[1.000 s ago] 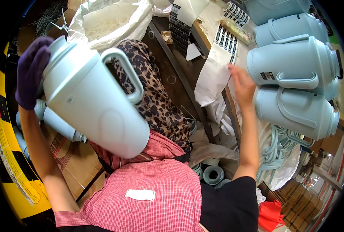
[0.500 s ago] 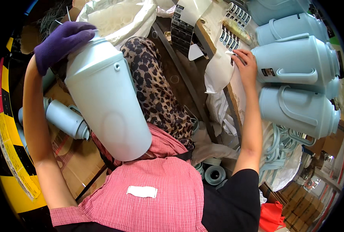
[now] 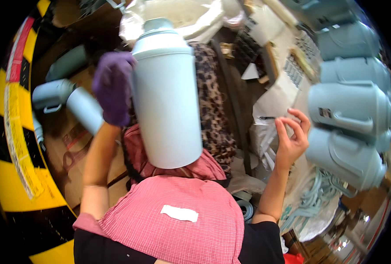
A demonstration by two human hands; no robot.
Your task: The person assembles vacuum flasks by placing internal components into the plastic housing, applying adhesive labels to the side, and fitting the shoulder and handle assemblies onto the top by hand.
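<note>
A pale blue vacuum flask body (image 3: 167, 101) stands tilted on my lap, its neck pointing away from me. My left hand (image 3: 113, 88), in a purple knitted glove, is against the flask's left side near the shoulder; motion blurs its fingers. My bare right hand (image 3: 293, 138) is raised right of the flask, thumb and forefinger pinched. A small dark strip (image 3: 267, 117), seemingly a sticker, shows at those fingertips. Behind that hand lies a white backing sheet (image 3: 274, 103) at the bench edge.
Finished-looking blue flasks with handles (image 3: 343, 108) are stacked at the right. Loose blue handles (image 3: 314, 196) lie below them. A white sack (image 3: 195, 28) stands beyond my knees. More flasks (image 3: 54, 94) lie at the left on cardboard, beside a yellow-black striped edge (image 3: 10, 176).
The flask has turned more upright and shifted right. My left hand has slid from its neck to its side. My right hand has come away from the backing sheet, pinching the small dark strip.
</note>
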